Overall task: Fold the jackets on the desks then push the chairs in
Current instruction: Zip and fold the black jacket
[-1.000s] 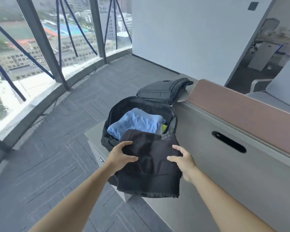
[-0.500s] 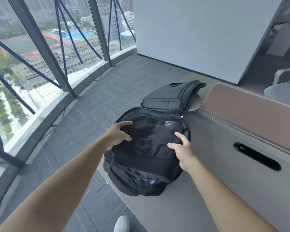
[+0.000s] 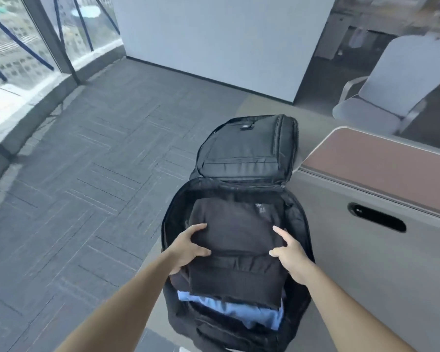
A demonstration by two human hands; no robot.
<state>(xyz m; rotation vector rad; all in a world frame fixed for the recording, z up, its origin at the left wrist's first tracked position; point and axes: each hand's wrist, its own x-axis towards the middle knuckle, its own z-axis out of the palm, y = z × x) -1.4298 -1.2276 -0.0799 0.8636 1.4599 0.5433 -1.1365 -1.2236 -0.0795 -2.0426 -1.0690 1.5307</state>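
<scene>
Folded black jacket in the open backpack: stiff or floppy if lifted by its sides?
Probably floppy: the folded black jacket bunches where the left hand and right hand grip it. Likely light: a loose grip suffices. Its layered near edge could unfold.

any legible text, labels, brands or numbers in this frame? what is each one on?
Nothing can be read.
Too blurred: white print by the top right corner of the folded black garment inside the open backpack; cannot tell whether it is on the garment or the bag lining.
Too small: small tab on the backpack lid; cannot tell if it bears text.
</scene>
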